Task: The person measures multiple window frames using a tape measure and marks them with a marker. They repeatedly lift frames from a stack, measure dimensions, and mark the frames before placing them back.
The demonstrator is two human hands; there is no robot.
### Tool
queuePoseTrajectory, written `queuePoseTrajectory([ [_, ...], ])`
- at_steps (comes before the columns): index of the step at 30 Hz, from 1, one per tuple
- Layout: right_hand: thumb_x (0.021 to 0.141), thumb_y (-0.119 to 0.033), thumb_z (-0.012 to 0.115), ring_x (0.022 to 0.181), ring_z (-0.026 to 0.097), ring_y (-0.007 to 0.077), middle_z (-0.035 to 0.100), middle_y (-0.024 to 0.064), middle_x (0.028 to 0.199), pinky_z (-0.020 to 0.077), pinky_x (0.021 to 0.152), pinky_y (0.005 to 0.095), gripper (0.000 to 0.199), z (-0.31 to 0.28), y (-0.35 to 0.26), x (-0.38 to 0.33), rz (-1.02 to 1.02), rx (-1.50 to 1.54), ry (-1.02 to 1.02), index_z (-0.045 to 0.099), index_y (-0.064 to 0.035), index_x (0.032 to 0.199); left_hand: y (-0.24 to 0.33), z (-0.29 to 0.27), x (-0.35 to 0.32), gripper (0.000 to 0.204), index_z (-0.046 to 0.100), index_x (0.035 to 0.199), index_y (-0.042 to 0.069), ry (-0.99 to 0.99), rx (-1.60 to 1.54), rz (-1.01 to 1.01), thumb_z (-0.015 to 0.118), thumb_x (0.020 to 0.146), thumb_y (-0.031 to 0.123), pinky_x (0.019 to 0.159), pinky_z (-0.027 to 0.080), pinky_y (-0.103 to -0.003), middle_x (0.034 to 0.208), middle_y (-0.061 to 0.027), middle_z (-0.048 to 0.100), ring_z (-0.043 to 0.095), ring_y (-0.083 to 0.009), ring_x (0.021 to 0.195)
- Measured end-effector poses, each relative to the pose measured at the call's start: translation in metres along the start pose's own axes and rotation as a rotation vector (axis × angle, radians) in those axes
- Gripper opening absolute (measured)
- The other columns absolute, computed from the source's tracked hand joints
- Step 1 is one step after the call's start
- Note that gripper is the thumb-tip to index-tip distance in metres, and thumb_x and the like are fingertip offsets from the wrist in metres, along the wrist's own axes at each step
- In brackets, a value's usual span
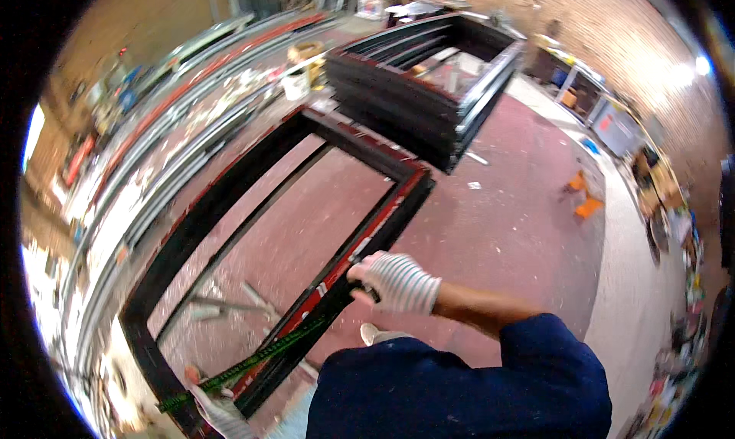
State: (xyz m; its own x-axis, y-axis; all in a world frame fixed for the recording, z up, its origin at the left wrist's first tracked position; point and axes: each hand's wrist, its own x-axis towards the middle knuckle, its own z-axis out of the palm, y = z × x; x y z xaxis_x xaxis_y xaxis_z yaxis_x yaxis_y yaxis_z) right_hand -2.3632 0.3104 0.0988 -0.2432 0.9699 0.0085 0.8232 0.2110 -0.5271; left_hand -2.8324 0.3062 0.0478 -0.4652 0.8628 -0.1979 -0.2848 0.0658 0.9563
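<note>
A dark metal frame [195, 202] with red patches along its edges lies in front of me, raised over the floor. A green tape measure blade [264, 352] stretches along its near side. My left hand [218, 412], in a white glove with bare fingertips, pinches the blade near the frame's near left corner. My right hand [398, 282], in a white glove with grey-green stripes, closes around a small dark object at the near rail, seemingly the tape measure's case. Its shape is mostly hidden by the fingers.
A stack of similar dark frames [398, 106] stands beyond. Long metal profiles [164, 175] lie along the left, near a white bucket [295, 85]. Orange trestle-like pieces [588, 207] sit on the red floor [528, 263] at right. Boxes and clutter line the right wall.
</note>
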Motion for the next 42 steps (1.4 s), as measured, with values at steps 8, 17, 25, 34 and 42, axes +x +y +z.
queuePoseTrajectory([
  [8,0.088,-0.032,0.063,0.083,0.065,0.0398,0.065,0.0197,0.087,0.0528,0.07,0.0497,0.028,0.071,-0.077,-0.077,0.275,0.001,0.181,0.058,-0.0075,0.101,-0.08,0.012,0.017,0.056,0.034,0.152,0.012,-0.617,0.595,0.386,0.053,0.099,0.012,0.087,0.051,-0.037,0.124,-0.0214,0.048,0.057,-0.0277,0.097],
  [17,0.091,-0.037,0.06,0.086,0.066,0.0398,0.068,0.0197,0.09,0.0521,0.073,0.0484,0.035,0.125,-0.102,-0.166,0.558,0.095,0.187,0.057,-0.0075,0.109,-0.092,0.05,-0.111,0.056,0.06,0.116,-0.007,-1.044,0.478,-0.5,0.049,0.101,0.046,0.069,0.057,-0.038,0.088,-0.0166,0.068,0.066,-0.0243,0.074],
  [25,0.092,-0.041,0.059,0.082,0.066,0.0432,0.067,0.0236,0.09,0.0533,0.071,0.0479,0.041,0.16,-0.109,-0.195,0.486,0.253,0.439,0.055,-0.0044,0.11,-0.141,0.084,-0.186,0.069,0.041,0.143,0.009,-1.272,0.144,-1.093,0.04,0.098,0.062,0.099,0.048,-0.053,0.134,-0.0158,0.054,0.056,-0.0351,0.119],
  [34,0.099,-0.031,0.052,0.068,0.063,0.0273,0.061,0.0123,0.076,0.05,0.062,0.0386,0.023,0.136,-0.043,-0.35,0.543,0.264,0.764,0.059,-0.0119,0.109,-0.208,0.157,-0.309,0.061,0.047,0.133,0.007,-1.364,0.208,-1.08,0.039,0.1,0.057,0.075,0.055,-0.045,0.113,-0.015,0.062,0.064,-0.0316,0.093],
  [42,0.087,-0.003,0.06,0.076,0.067,0.0361,0.068,0.0149,0.089,0.0519,0.06,0.0397,0.032,0.098,0.02,-0.518,0.738,0.161,0.853,0.052,-0.0114,0.116,-0.221,0.217,-0.48,0.054,0.055,0.119,0.001,-1.506,0.526,-0.884,0.043,0.101,0.05,0.063,0.059,-0.039,0.092,-0.0163,0.065,0.067,-0.0276,0.071],
])
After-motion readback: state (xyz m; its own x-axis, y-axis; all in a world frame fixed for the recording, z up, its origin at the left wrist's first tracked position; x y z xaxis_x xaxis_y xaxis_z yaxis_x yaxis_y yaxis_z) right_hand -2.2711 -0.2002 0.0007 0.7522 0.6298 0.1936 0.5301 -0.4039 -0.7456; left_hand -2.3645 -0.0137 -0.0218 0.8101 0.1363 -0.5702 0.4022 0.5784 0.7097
